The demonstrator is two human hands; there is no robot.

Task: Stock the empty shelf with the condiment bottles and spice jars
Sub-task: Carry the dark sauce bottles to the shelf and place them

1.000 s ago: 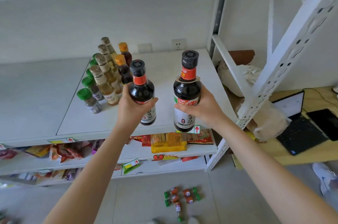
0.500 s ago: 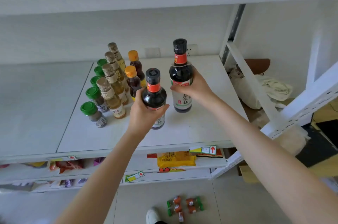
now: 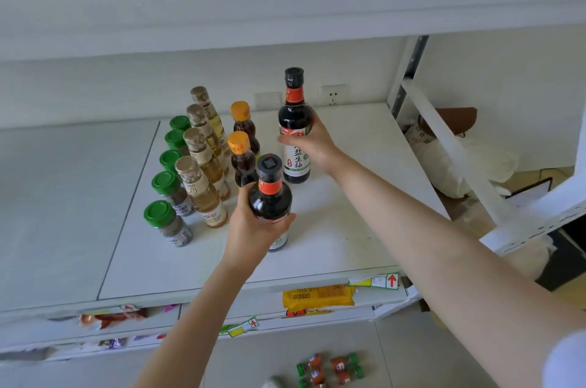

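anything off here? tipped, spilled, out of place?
Shelf looks fine: green-capped jars and bottles stand upright in rows, no spill. The odd bit is on the floor below, where a few small jars lie on their sides. The price tag on the shelf edge hangs crooked.

White shelf (image 3: 333,229); dark soy bottles (image 3: 295,121) with black caps and red neck bands; green-lidded spice jars (image 3: 165,222); pale amber oil bottles (image 3: 203,194); orange-capped brown sauce bottles (image 3: 242,159)
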